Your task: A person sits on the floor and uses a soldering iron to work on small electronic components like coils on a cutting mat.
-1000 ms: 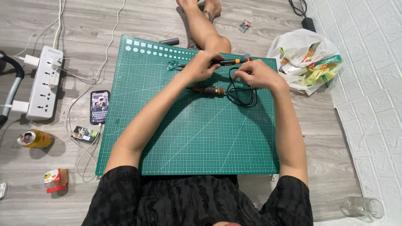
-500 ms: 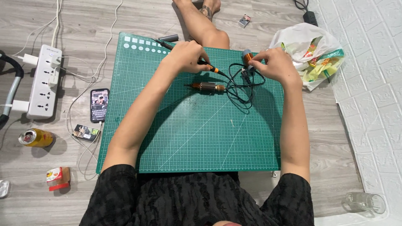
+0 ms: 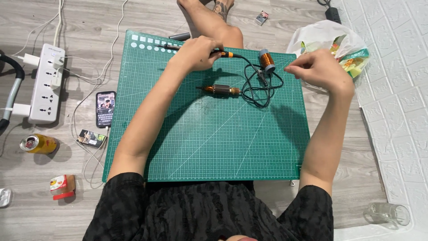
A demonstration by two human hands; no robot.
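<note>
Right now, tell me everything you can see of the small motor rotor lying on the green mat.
The motor rotor is a short cylinder with a grey laminated core in the middle, copper-coloured windings at both ends and a thin shaft poking out each side. It lies on its side, shaft running left-right, on the green cutting mat, just left of the coiled black cable. Neither hand touches it; the left hand is above it in the picture.

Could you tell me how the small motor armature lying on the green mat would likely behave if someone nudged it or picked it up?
The motor armature is a cylinder lying on its side on the flat cutting mat, so a sideways nudge would probably roll it. Its metal core and copper windings suggest it is heavy for its size and rigid. The thin shaft ends may offer a slippery grip.
</note>
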